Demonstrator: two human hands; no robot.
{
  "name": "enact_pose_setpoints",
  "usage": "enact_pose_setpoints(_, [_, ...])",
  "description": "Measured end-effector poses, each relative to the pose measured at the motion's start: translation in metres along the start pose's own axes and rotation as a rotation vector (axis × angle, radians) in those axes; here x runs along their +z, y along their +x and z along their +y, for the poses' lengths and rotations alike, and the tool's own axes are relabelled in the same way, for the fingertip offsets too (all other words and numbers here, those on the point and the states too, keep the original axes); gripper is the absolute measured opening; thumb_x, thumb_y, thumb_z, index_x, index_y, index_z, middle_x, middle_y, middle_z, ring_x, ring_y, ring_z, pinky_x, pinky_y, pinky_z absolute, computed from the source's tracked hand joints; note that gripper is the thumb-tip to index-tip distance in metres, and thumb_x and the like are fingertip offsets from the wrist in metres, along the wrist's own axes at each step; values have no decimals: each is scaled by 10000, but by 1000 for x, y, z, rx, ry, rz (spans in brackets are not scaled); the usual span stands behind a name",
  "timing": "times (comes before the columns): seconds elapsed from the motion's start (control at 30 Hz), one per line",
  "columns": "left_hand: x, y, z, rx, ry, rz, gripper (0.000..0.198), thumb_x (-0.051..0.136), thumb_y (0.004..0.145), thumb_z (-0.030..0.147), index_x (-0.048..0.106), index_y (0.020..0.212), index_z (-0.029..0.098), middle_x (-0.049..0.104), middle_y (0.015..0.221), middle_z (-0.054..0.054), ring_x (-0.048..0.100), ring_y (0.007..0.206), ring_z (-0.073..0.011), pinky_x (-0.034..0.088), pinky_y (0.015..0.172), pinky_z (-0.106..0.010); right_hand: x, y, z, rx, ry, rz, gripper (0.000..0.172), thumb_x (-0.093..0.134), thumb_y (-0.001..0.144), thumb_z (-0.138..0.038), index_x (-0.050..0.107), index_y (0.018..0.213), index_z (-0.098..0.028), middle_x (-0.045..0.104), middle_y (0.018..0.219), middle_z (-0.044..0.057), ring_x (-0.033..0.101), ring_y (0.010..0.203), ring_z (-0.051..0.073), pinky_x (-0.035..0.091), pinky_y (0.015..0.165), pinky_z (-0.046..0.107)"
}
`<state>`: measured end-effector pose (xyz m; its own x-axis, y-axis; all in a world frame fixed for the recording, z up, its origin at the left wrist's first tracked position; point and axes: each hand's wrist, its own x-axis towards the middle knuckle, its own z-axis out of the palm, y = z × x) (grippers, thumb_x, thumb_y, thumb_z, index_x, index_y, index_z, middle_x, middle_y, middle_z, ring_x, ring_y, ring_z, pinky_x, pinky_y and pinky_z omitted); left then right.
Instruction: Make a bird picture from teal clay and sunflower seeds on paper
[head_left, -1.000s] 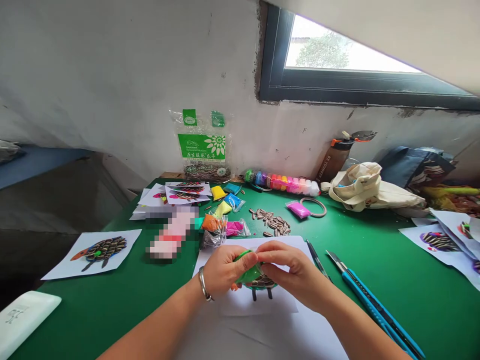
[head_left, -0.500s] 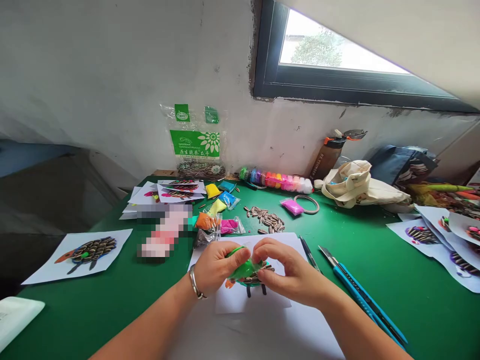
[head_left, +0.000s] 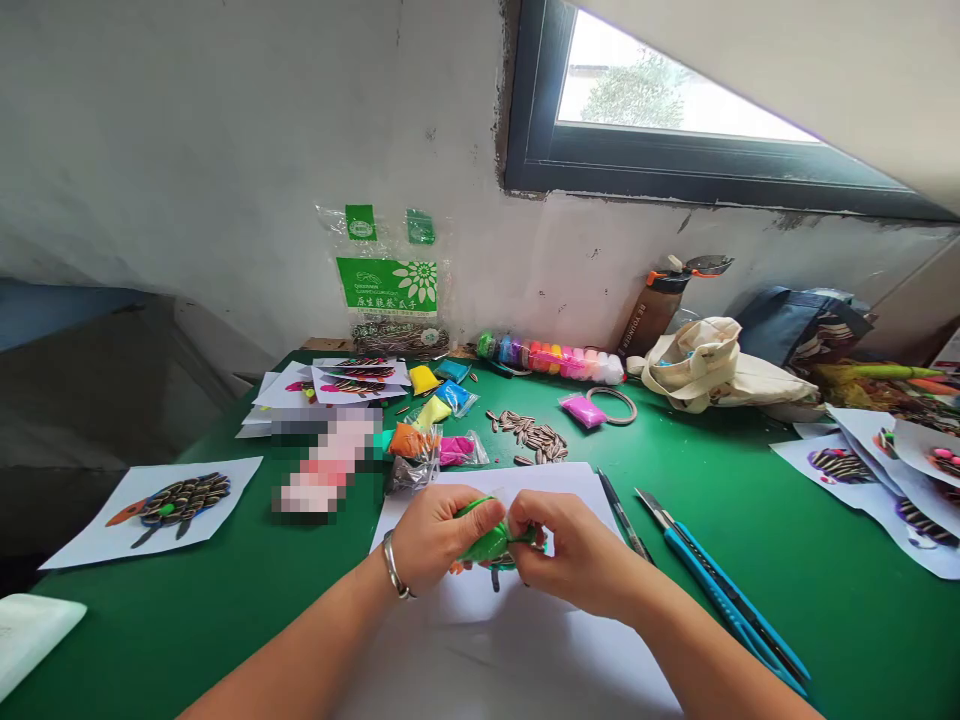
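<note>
My left hand [head_left: 442,535] is closed around a clear packet of green modelling clay [head_left: 486,540], thumb on top. My right hand [head_left: 570,550] pinches the packet's right end, its thumb and fingers pressed together there. Beneath both hands lies white paper [head_left: 480,650] bearing a seed picture [head_left: 501,565], mostly hidden; only an orange bit, some seeds and a dark leg show. Behind the hands, sunflower seeds [head_left: 536,437] lie loose on the green table. Small packets of coloured clay, among them an orange packet [head_left: 412,440] and a pink packet [head_left: 581,410], lie around them.
Right of the paper lie a black pen [head_left: 624,515] and a blue utility knife [head_left: 727,590] with its blade out. A finished seed bird picture [head_left: 161,508] is at the left. Along the wall stand a seed bag [head_left: 390,290], a bottle [head_left: 654,310] and a cloth bag [head_left: 697,365].
My right hand's fingers have closed tighter on the packet's end and cover more of the seed picture. The left hand keeps its hold on the packet.
</note>
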<state>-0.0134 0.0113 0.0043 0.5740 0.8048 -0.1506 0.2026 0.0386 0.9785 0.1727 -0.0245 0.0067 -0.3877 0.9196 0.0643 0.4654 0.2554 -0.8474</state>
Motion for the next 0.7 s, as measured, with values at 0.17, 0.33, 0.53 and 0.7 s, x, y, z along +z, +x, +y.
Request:
enact_pose_setpoints(0.17, [-3, 2, -3, 18, -82, 25, 474, 534, 813, 585, 536, 605, 159, 528, 477, 9, 481, 384, -108, 343, 377, -215, 2, 1, -2, 18, 112, 64, 168, 517, 750, -92, 553, 855, -219, 540, 693, -57, 444, 625, 89, 363, 574, 200])
enact_pose_setpoints(0.33, [-5, 3, 0, 29, -80, 38, 472, 546, 807, 584, 542, 603, 159, 532, 482, 13, 488, 379, -106, 344, 375, -215, 1, 2, -6, 6, 249, 27, 157, 503, 806, -124, 618, 871, -210, 596, 748, -36, 481, 653, 91, 387, 606, 200])
enact_pose_setpoints(0.53, [-5, 4, 0, 20, -87, 34, 492, 547, 799, 598, 537, 589, 152, 524, 456, 12, 482, 353, -104, 346, 366, -216, 0, 4, -3, 65, 166, 19, 82, 518, 804, -143, 539, 739, -190, 481, 645, -55, 398, 616, 85, 329, 550, 191])
enact_pose_setpoints(0.7, [-5, 7, -5, 19, -124, 44, 498, 555, 785, 613, 513, 588, 158, 510, 450, 23, 484, 339, -106, 345, 351, -213, 3, 5, 5, 109, 258, 60, 108, 570, 797, -207, 482, 738, -194, 483, 646, -52, 416, 599, 89, 337, 542, 205])
